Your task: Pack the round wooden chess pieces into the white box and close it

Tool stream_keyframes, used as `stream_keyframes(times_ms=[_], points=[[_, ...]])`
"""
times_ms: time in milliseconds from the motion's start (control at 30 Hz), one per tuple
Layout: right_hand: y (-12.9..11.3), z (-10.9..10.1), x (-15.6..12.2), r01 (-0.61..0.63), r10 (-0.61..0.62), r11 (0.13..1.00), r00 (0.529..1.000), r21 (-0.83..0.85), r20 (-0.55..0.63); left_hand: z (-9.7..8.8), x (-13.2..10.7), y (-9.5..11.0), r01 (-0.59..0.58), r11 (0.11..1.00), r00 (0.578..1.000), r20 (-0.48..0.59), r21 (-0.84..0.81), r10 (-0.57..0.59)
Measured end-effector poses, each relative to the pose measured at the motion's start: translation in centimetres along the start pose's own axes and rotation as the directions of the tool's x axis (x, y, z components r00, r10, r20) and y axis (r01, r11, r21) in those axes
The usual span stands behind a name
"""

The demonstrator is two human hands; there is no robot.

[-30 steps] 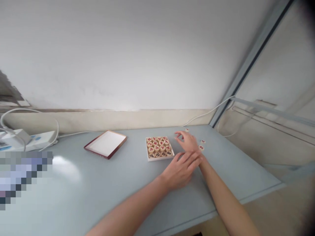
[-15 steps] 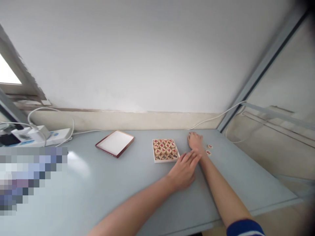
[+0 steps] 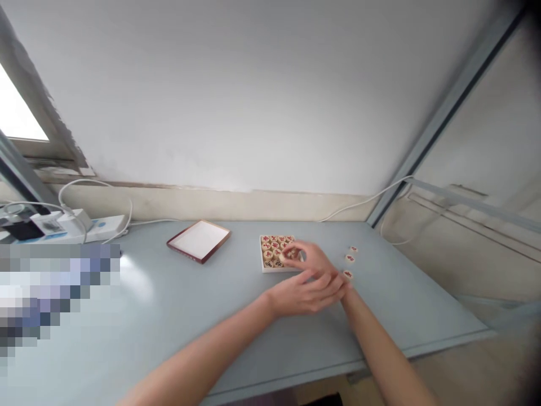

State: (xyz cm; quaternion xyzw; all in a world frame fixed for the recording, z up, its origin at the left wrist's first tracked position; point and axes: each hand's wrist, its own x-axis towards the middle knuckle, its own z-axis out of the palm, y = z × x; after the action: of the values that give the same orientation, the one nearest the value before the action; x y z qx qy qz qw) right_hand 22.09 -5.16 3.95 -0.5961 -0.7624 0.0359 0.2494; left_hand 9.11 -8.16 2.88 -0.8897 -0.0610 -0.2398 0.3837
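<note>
Grey table (image 3: 190, 316), white box (image 3: 270, 270) full of round pieces (image 3: 270, 246); right hand (image 3: 313, 259) pinching one piece (image 3: 283, 257), left hand (image 3: 306, 294) open

Pale wood discs (image 3: 350, 259) w/ matt finish, glossy smooth table (image 3: 177, 304), matt lid (image 3: 199, 241).

We see soft, even daylight. Window (image 3: 19, 121) at upper left blown out white. Pale glare on table (image 3: 203, 293) toward its left side. We note faint shadow under left hand (image 3: 304, 293). Right hand (image 3: 313, 259) pinching game piece (image 3: 284, 257), both slightly soft. Wide-lens bending at edges; wall (image 3: 253, 84) lines lean. Dark corner upper right. Pixelated block at left.
</note>
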Motion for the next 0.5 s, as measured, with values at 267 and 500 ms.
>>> stream_keyframes(times_ms=[267,500], points=[[-2.2,2.1,-0.4,0.232,-0.241,0.950,0.970,0.207,0.021,1.2,-3.0,0.2,-0.060,0.993,0.998,-0.006,-0.097,0.059],[-1.9,2.2,-0.5,0.180,-0.210,0.936,0.975,0.301,0.072,1.5,-3.3,0.6,-0.041,0.994,0.999,-0.025,-0.104,0.039]])
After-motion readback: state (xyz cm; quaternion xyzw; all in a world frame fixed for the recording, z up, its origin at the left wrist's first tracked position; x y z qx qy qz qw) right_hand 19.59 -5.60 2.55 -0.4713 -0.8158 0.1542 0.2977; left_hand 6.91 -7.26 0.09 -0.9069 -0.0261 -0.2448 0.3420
